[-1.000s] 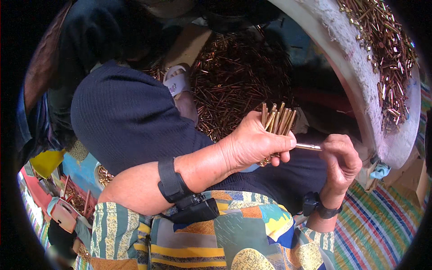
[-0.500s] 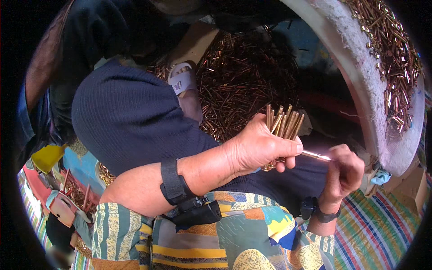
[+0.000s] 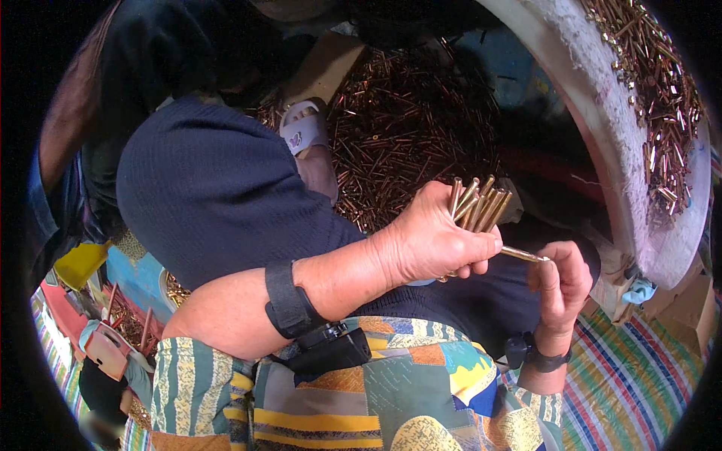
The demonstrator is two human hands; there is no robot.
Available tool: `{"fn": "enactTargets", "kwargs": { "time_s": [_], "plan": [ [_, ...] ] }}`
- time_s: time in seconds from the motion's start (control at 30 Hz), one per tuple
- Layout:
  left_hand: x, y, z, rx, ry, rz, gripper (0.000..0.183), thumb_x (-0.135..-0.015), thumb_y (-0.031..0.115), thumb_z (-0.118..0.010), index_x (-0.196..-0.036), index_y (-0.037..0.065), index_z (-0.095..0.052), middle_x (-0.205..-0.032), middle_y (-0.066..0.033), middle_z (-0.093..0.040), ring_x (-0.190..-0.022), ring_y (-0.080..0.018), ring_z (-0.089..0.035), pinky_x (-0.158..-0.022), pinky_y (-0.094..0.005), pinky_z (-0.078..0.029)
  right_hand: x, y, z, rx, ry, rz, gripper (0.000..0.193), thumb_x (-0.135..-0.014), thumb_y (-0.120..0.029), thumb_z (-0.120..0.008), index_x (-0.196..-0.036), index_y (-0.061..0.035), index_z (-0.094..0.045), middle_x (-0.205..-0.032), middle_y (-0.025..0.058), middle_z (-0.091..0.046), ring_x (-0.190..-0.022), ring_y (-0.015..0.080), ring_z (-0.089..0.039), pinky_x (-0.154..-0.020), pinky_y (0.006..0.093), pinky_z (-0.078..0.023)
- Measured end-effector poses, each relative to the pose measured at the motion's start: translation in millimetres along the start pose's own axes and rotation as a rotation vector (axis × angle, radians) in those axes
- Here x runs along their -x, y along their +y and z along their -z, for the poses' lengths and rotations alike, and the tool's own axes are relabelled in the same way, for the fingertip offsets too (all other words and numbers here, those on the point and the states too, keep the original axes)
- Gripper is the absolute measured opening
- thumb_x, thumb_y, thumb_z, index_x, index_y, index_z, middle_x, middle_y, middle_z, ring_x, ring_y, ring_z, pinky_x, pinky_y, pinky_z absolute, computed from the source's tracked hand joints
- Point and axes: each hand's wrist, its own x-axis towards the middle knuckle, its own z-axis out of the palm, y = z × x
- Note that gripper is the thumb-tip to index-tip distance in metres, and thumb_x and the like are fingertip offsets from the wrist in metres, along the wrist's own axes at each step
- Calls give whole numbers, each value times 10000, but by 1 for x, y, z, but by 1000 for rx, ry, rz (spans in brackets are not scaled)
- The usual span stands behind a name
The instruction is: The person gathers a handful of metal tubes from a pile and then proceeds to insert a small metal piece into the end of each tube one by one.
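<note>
My left hand (image 3: 432,239) is closed round a bundle of gold-coloured metal tubes (image 3: 481,207), whose ends stand up above the thumb and forefinger. A single gold tube (image 3: 525,255) sticks out sideways from under the left thumb, pointing right. At its free end is my right hand (image 3: 562,282), with its thumb and curled fingers drawn together by the tip. Whatever lies between those fingers is too small to make out. Both hands are held over my dark-trousered lap.
A large heap of similar tubes (image 3: 410,139) lies beyond my knees, beside a foot in a white sandal (image 3: 301,132). At the right, a pale, thick-rimmed container (image 3: 602,98) holds more metal pieces (image 3: 654,90). Striped sheeting (image 3: 624,383) covers the floor at lower right.
My right hand has moved slightly left and down. The tube bundle has tilted a little to the right, and the single tube still projects from my left hand.
</note>
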Motion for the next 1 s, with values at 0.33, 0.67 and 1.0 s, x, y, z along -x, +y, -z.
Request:
{"fn": "enactTargets", "kwargs": {
  "time_s": [0.33,0.67,1.0],
  "plan": [
    [-3,-5,3,88,-44,50,118,-756,120,-650,-772,7,-620,-606,-67,-599,-510,-98,-563,-461,-199,-457,8,17,-3,-53,-40,21,167,-847,-143,-497,-724,-29,-494,-534,11,-487,-437,84,-458,-436,215,-353],
    [-7,-9,1,164,-53,68,124,-759,118,-651,-784,3,-612,-607,-74,-595,-500,-105,-557,-462,-205,-460,-8,21,-1,9,-74,344,44,-759,1,-538,-788,-5,-506,-632,79,-510,-518,178,-496,-480,260,-399],
    [-3,-4,1,214,-26,177,118,-752,115,-655,-780,8,-614,-599,-68,-598,-487,-100,-553,-462,-200,-453,-17,15,1,267,-97,549,161,-641,56,-568,-779,-1,-507,-649,115,-511,-558,254,-524,-497,300,-418]
  ]
}}
